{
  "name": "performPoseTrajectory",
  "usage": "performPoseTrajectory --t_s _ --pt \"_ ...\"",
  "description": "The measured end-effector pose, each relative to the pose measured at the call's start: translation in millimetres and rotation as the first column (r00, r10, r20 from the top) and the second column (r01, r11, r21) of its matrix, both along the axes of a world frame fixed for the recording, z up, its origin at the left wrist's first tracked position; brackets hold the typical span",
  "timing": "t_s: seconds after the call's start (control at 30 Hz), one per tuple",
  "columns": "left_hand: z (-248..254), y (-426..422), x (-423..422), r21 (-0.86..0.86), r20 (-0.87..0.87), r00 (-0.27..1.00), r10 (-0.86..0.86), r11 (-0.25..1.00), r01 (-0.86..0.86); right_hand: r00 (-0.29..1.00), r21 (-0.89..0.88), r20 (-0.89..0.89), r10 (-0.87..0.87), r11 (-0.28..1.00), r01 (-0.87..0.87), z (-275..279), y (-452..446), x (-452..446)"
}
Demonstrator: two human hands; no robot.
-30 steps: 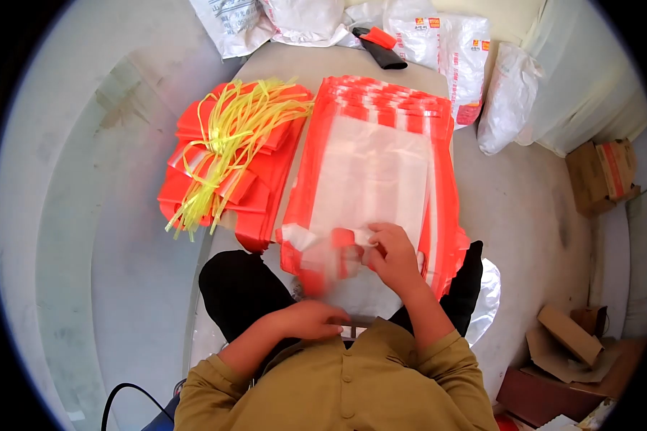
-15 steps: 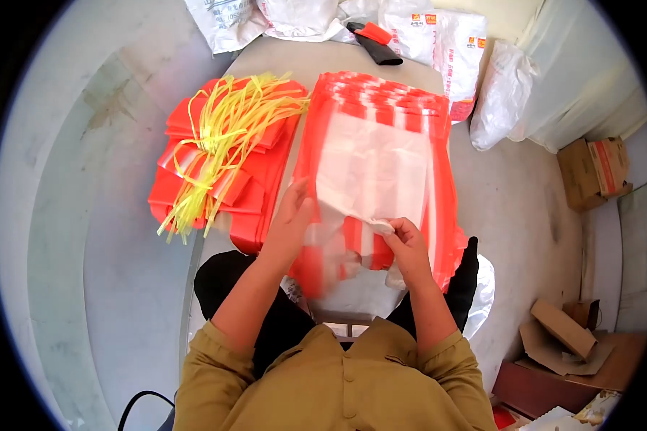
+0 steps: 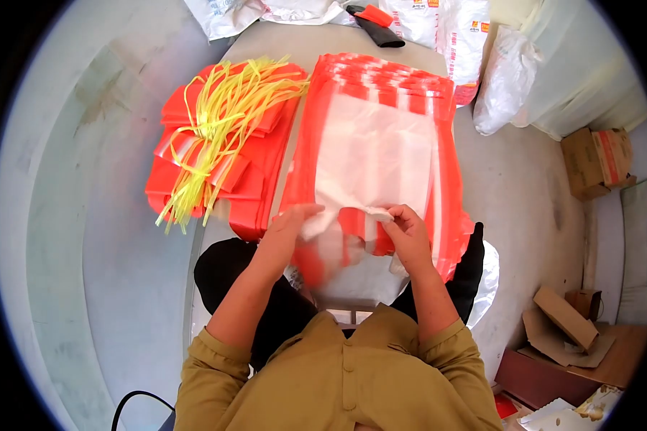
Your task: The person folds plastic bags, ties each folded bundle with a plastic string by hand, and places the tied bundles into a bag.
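Pale bag (image 3: 374, 144): It lies on top of the bag stack (image 3: 447, 187), in front of the person. Its near edge is scrunched, and the part by the lap is blurry.
How it feels: It looks light, thin and floppy, maybe a bit slippery. I think a hard tug could crease or rip it.
Best hold: The near edge, at 2 spots well apart, so it may not sag.
Right hand (image 3: 410, 238): Its fingers (image 3: 402, 213) are pinching the scrunched near edge.
Left hand (image 3: 283, 235): Its fingers are by the bag's left near part. I can't tell if they pinch it or only touch it.
Red bundle (image 3: 266, 154): It sits left of the stack, with yellow strips (image 3: 207, 128) on top.
Desk (image 3: 273, 49): It is grey and holds the stack and the bundle.
Far end: White sacks (image 3: 412, 23) are here, with a black tube-like thing (image 3: 382, 33) near them.
Room: A grey floor (image 3: 528, 208), a pale curtain (image 3: 589, 82), and a brown box (image 3: 584, 167) and an open box (image 3: 561, 327) on the right.
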State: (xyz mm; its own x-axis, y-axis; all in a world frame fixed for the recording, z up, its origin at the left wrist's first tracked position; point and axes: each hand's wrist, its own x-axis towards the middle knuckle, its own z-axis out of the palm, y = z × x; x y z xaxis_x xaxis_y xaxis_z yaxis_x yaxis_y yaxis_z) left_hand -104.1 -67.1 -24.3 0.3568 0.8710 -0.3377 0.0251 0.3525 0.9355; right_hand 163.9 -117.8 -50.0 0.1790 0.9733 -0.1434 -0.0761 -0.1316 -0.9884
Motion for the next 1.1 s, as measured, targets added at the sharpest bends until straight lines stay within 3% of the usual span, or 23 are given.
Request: performPoseTrajectory --t_s 0.07,0.13,0.27,0.37,0.43,0.63,0.73,0.83,1.0,1.1 --pt "-4 -4 -9 -0.034 -0.048 0.997 -0.059 0.998 0.057 0.999 0.054 0.044 0.012 0.998 -0.014 -7 -1 -3" --pt "-11 -7 -15 -0.108 0.014 0.999 -0.036 0.993 0.038 0.993 0.152 0.116 -0.003 0.988 -0.015 -12 -3 -7" --pt "-4 -14 -15 -0.14 0.138 0.989 -0.06 0.987 0.08 0.984 0.152 0.178 0.018 0.987 -0.046 -7 -4 -9" --pt "4 -25 -5 0.25 -0.122 0.984 -0.133 0.955 0.16 0.986 0.164 0.164 0.006 0.986 -0.033 -7 -4 -7" --pt "-1 -28 0 0.251 -0.099 0.993 -0.061 0.964 0.085 0.977 0.243 0.212 -0.025 0.97 -0.028 -18 -1 -7" --pt "24 -32 7 -0.035 0.03 0.997 -0.077 0.996 0.078 0.988 0.15 0.153 -0.009 0.989 -0.015 -9 -3 -9" --pt "21 -31 6 -0.059 -0.001 0.993 -0.121 0.991 0.12 0.991 0.164 0.132 -0.009 0.986 -0.013 -11 -3 -8" --pt "-1 -29 4 -0.013 -0.007 0.993 -0.117 0.993 0.117 0.948 0.306 0.317 -0.034 0.95 -0.068 -26 1 -3" --pt "18 -33 23 -0.048 0.06 0.996 0.063 0.997 -0.06 0.986 0.159 0.164 0.01 0.987 -0.037 -7 -3 -8" --pt "4 -31 17 -0.014 0.013 0.999 0.031 0.999 -0.031 0.99 0.136 0.14 0.009 0.99 -0.028 -6 -3 -9"
